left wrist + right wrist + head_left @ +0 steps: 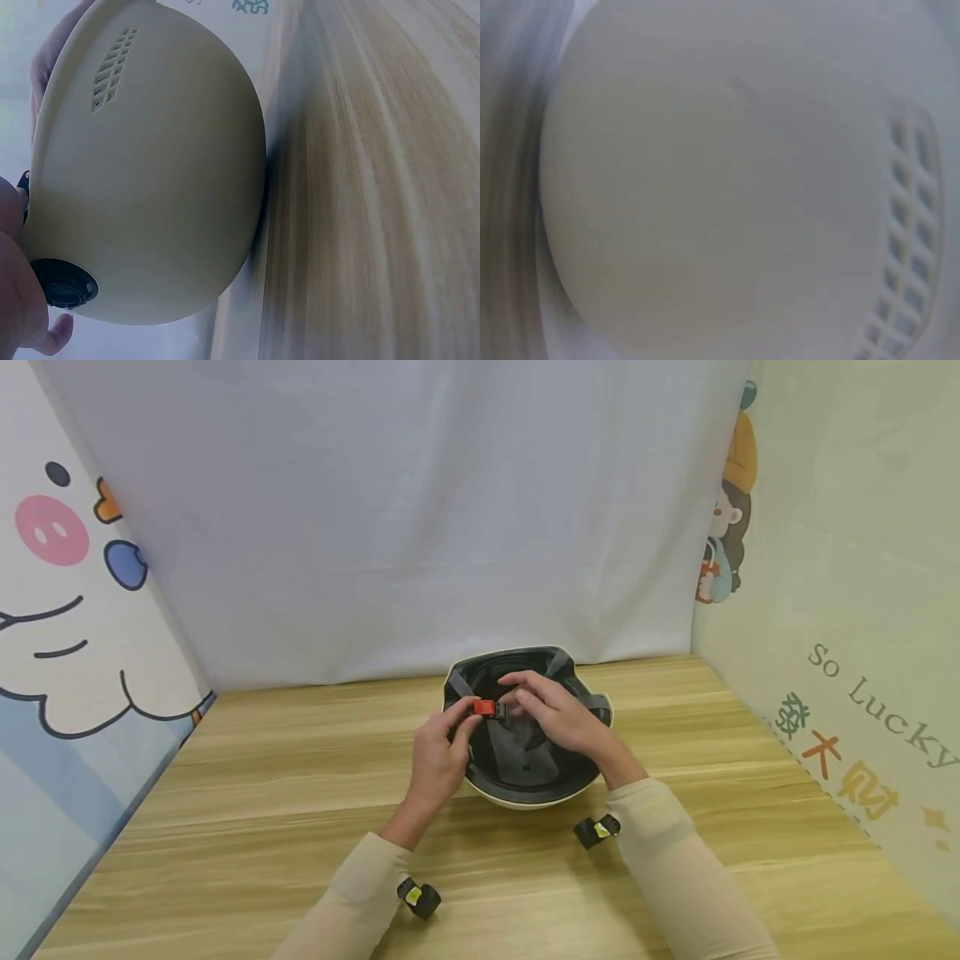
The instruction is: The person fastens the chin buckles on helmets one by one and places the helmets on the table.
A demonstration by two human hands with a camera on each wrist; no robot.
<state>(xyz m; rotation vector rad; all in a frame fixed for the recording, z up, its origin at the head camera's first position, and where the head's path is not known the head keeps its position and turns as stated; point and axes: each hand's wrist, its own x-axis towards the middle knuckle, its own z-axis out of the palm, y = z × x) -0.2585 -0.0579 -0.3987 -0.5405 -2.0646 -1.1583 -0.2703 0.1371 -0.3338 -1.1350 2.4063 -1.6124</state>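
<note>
A cream helmet [537, 805] lies upside down, its black lining facing up and grey straps inside. My left hand [437, 756] pinches a red and black strap buckle [484, 707] between thumb and index finger, above the helmet's opening. Just right of the buckle's black end is my right hand [558, 714], its fingers loosely bent and no held thing visible between them. Whether its fingertips touch the buckle is blurred. In the left wrist view, the shell [165, 165] shows a vent and a dark round knob [66, 283]; part of my left hand [21, 300] is beside the knob.
The helmet rests on a wood-grain table [247, 827]. A pale curtain [420, 527] hangs behind it, with printed panels on the left and right sides. Small black wrist cameras [424, 900] sit by both sleeves. The shell [720, 187] fills most of the right wrist view.
</note>
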